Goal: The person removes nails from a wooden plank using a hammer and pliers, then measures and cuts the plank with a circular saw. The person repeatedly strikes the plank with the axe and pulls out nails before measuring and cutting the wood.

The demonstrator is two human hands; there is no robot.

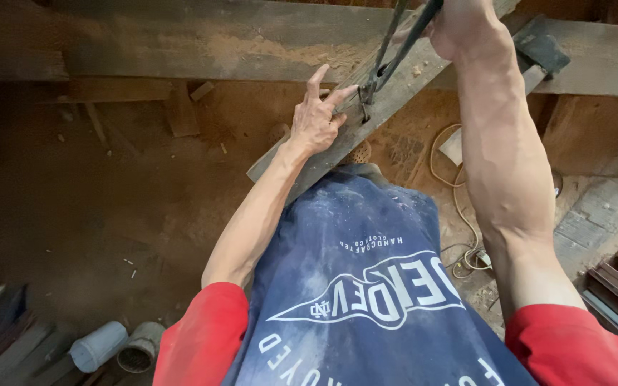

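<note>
Head view looks down on one heavy beam point(180, 57) crossing the sawdust floor point(109, 214), with one grey plank point(395, 93) leaning across it. The left hand point(316, 118) presses spread fingers flat on that plank while the right hand point(466, 25) is clenched on one pair of long pincers point(388, 61) biting at it. If the jaws slip, they could snap toward those nearby fingers.
</note>
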